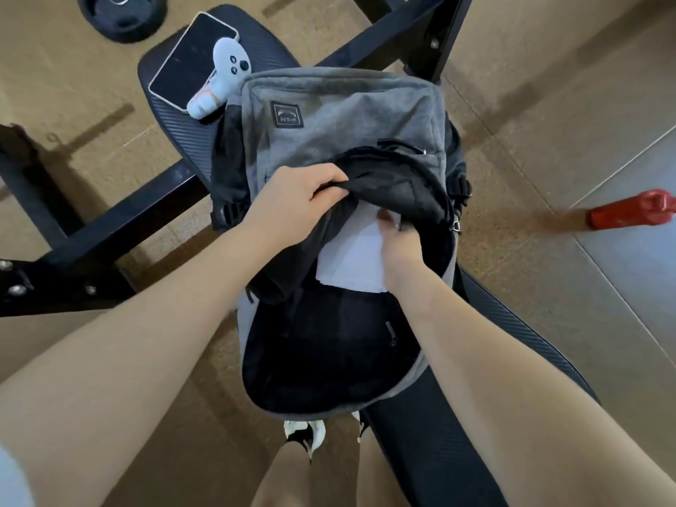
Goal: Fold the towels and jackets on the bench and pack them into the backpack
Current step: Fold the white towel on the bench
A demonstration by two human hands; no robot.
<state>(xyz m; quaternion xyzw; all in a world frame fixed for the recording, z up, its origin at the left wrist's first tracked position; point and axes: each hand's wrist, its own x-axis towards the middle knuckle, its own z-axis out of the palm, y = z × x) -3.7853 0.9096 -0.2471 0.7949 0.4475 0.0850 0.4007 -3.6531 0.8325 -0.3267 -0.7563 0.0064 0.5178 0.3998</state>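
Backpack (340, 115), grey with a black lining, lies on the black bench (519, 345) with its main compartment unzipped and gaping toward the wearer. At far left, a black weight plate (122, 14) sits on the floor; beside it, on the bench's far end, a tablet (192, 60) lies next to a white controller (223, 76), which touches the backpack's upper corner. The left hand (296, 203) grips the black fabric at the rim of the opening, fingers curled round it, apparently lifting the flap. Just right of it, a folded white towel (351, 258) sits partly inside the compartment. The right hand (400, 247) rests on the towel with its fingertips reaching under the flap; whether they are curled on the cloth cannot be told. At far right, a red object (633, 210) lies on the floor. The step in hand appears to be packing: the towel is being seated inside. The next move likely calls for pushing it fully in while the opening is held wide. No jackets are identifiable.
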